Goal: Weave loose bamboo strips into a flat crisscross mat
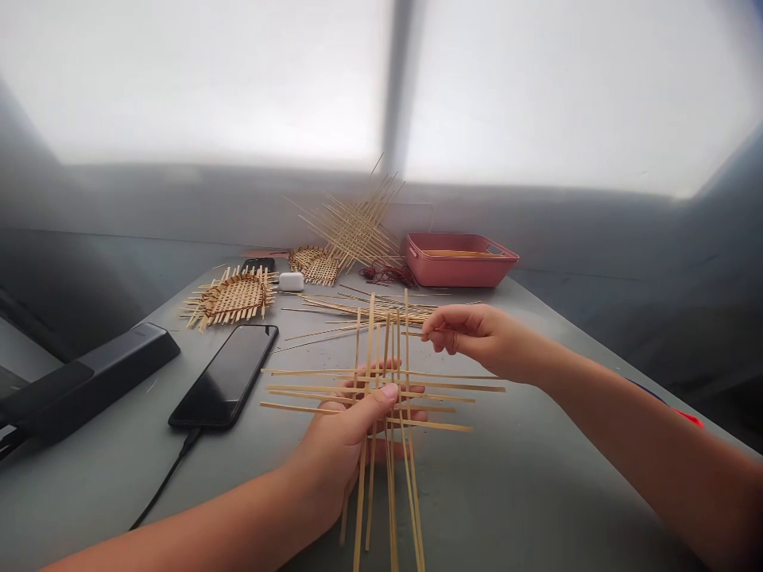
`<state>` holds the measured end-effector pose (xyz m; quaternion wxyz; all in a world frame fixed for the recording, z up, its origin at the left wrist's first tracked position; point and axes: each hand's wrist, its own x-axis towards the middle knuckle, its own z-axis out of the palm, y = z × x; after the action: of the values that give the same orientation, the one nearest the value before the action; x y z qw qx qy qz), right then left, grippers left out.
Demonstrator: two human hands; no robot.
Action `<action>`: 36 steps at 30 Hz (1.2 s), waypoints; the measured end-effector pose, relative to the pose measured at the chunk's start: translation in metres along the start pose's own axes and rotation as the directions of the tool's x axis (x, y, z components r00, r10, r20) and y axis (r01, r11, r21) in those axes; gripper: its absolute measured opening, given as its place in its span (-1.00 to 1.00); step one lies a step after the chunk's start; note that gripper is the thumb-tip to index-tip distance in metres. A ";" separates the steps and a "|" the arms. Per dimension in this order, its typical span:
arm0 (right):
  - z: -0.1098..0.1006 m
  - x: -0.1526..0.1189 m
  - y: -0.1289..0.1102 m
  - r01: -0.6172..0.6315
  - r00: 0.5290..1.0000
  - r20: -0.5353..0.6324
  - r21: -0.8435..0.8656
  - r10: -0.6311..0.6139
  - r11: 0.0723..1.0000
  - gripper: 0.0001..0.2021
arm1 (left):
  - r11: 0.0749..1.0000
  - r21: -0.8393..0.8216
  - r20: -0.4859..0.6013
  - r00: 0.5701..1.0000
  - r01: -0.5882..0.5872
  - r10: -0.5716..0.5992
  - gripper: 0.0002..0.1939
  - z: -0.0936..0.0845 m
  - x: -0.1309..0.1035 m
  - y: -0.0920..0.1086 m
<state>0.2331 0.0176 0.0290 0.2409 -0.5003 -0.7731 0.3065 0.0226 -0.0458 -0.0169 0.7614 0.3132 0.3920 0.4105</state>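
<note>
My left hand (342, 453) grips a loose lattice of crossed bamboo strips (407, 373), thumb on top and fingers spread underneath. Long strips run toward and away from me, and shorter ones cross from side to side. Beyond the lattice's upper right, my right hand (462, 334) is closed in a pinch on a thin bamboo strip (412, 334), whose end shows left of the fingertips. How far that strip reaches among the upright ones is hard to make out. Just behind lies a pile of loose bamboo strips (334, 308) on the grey table (513, 492).
A phone (223, 377) with a cable and a black power bar (101, 381) lie left. Farther back are a woven piece (235, 295), a white case (291, 281), another woven piece (315, 264), a larger lattice (358, 230), dark red cord (387, 273) and a pink basket (462, 270).
</note>
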 end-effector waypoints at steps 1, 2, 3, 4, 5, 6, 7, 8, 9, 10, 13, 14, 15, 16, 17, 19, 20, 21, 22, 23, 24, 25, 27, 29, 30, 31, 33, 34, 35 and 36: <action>0.000 -0.001 -0.001 -0.025 0.999 -0.041 -0.076 0.022 0.997 -0.76 | 1.000 0.003 -0.008 1.000 -0.001 0.001 -0.54 -0.001 0.000 -0.001; -0.001 -0.002 -0.002 -0.060 0.994 -0.099 -0.156 0.045 0.986 -0.75 | 1.000 0.005 -0.018 1.000 0.000 0.000 -0.53 -0.001 0.000 -0.001; -0.001 -0.003 -0.004 -0.098 0.985 -0.160 -0.222 0.063 0.970 -0.74 | 1.000 0.007 -0.030 1.000 0.001 0.000 -0.52 -0.002 0.000 -0.001; -0.002 -0.005 -0.007 -0.128 0.975 -0.211 -0.261 0.073 0.957 -0.72 | 1.000 0.010 -0.040 0.999 0.000 0.001 -0.51 -0.002 0.000 -0.002; -0.002 -0.007 -0.010 -0.141 0.968 -0.241 -0.270 0.075 0.952 -0.71 | 1.000 0.014 -0.045 0.999 -0.002 0.003 -0.51 -0.003 0.000 -0.002; -0.001 -0.009 -0.013 -0.135 0.967 -0.246 -0.258 0.070 0.957 -0.69 | 1.000 0.019 -0.047 0.999 -0.007 0.008 -0.50 -0.003 0.000 -0.002; 0.000 -0.011 -0.016 -0.114 0.971 -0.234 -0.236 0.057 0.965 -0.68 | 1.000 0.025 -0.046 0.999 -0.012 0.013 -0.49 -0.003 0.000 -0.002; 0.002 -0.013 -0.019 -0.089 0.975 -0.217 -0.218 0.041 0.972 -0.68 | 0.999 0.031 -0.044 0.999 -0.017 0.018 -0.49 -0.003 0.001 -0.002; 0.004 -0.015 -0.022 -0.066 0.979 -0.201 -0.209 0.023 0.976 -0.67 | 0.999 0.034 -0.042 0.999 -0.020 0.021 -0.48 -0.002 0.001 -0.002; 0.006 -0.016 -0.024 -0.049 0.982 -0.191 -0.211 0.008 0.976 -0.67 | 0.999 0.035 -0.041 0.999 -0.021 0.022 -0.48 -0.002 0.001 -0.002; 0.013 -0.018 -0.027 -0.016 0.983 -0.181 -0.259 -0.032 0.966 -0.68 | 0.999 0.029 -0.035 0.999 -0.025 0.026 -0.47 -0.002 0.001 -0.003; 0.014 -0.019 -0.027 -0.011 0.982 -0.182 -0.277 -0.041 0.961 -0.69 | 0.999 0.027 -0.033 0.999 -0.027 0.028 -0.47 -0.002 0.001 -0.003; 0.015 -0.018 -0.027 -0.011 0.982 -0.185 -0.293 -0.046 0.956 -0.69 | 0.999 0.026 -0.034 0.999 -0.028 0.028 -0.48 -0.002 0.002 -0.003; 0.015 -0.018 -0.027 -0.019 0.981 -0.191 -0.304 -0.041 0.953 -0.70 | 0.999 0.026 -0.036 0.999 -0.026 0.027 -0.49 -0.002 0.001 -0.003; 0.015 -0.017 -0.026 -0.037 0.979 -0.201 -0.310 -0.027 0.950 -0.71 | 0.999 0.026 -0.042 0.999 -0.022 0.023 -0.51 -0.002 0.001 -0.002; 0.013 -0.014 -0.023 -0.088 0.976 -0.216 -0.311 0.020 0.946 -0.72 | 1.000 0.023 -0.045 0.999 -0.012 0.013 -0.53 -0.001 0.001 -0.002; 0.012 -0.012 -0.021 -0.107 0.976 -0.213 -0.306 0.042 0.946 -0.72 | 1.000 0.020 -0.040 0.999 -0.007 0.008 -0.54 -0.002 0.001 -0.001; 0.011 -0.011 -0.019 -0.115 0.978 -0.200 -0.296 0.056 0.948 -0.72 | 1.000 0.016 -0.031 1.000 -0.002 0.003 -0.54 -0.002 0.000 -0.001; 0.010 -0.009 -0.017 -0.107 0.983 -0.175 -0.273 0.060 0.956 -0.71 | 1.000 0.014 -0.021 1.000 0.002 -0.001 -0.54 -0.002 0.000 -0.001; 0.009 -0.008 -0.014 -0.087 0.988 -0.144 -0.236 0.053 0.968 -0.71 | 1.000 0.013 -0.015 1.000 0.003 -0.003 -0.55 -0.003 0.000 -0.001; 0.008 -0.007 -0.011 -0.062 0.993 -0.114 -0.185 0.041 0.981 -0.70 | 1.000 0.013 -0.011 1.000 0.005 -0.005 -0.56 -0.003 0.000 -0.001; 0.008 -0.006 -0.009 -0.041 0.996 -0.089 -0.127 0.029 0.991 -0.70 | 1.000 0.012 -0.009 1.000 0.005 -0.005 -0.57 -0.003 0.000 -0.002; 0.007 -0.004 -0.005 -0.017 0.998 -0.060 -0.019 0.016 1.000 -0.70 | 1.000 0.007 -0.002 1.000 0.000 0.000 -0.57 -0.003 0.000 -0.002; 0.007 -0.003 -0.003 -0.009 0.999 -0.048 0.056 0.012 0.998 -0.69 | 1.000 0.001 0.004 1.000 -0.007 0.007 -0.55 -0.003 0.001 -0.003; 0.007 -0.003 -0.003 -0.004 0.999 -0.043 0.081 0.008 0.997 -0.69 | 1.000 0.000 0.006 1.000 -0.009 0.009 -0.54 -0.003 0.001 -0.003; 0.007 -0.003 -0.003 0.005 0.999 -0.041 0.099 -0.001 0.995 -0.68 | 1.000 -0.001 0.008 1.000 -0.010 0.010 -0.54 -0.002 0.001 -0.003; 0.007 -0.002 -0.005 0.033 0.999 -0.038 0.116 -0.028 0.993 -0.67 | 1.000 0.005 0.018 1.000 -0.007 0.007 -0.54 -0.002 0.000 -0.004; 0.007 -0.002 -0.005 0.048 0.998 -0.036 0.115 -0.044 0.992 -0.68 | 1.000 0.009 0.025 1.000 -0.006 0.006 -0.54 -0.002 0.000 -0.004; 0.007 -0.002 -0.006 0.062 0.998 -0.033 0.109 -0.059 0.992 -0.68 | 1.000 0.013 0.030 1.000 -0.007 0.006 -0.54 -0.003 0.000 -0.004; 0.008 -0.002 -0.007 0.069 0.997 -0.030 0.096 -0.067 0.993 -0.69 | 1.000 0.018 0.033 0.999 -0.008 0.008 -0.54 -0.003 0.000 -0.004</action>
<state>0.2241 0.0115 0.0288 0.2858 -0.4654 -0.7705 0.3286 0.0217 -0.0471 -0.0214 0.7633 0.3283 0.3819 0.4047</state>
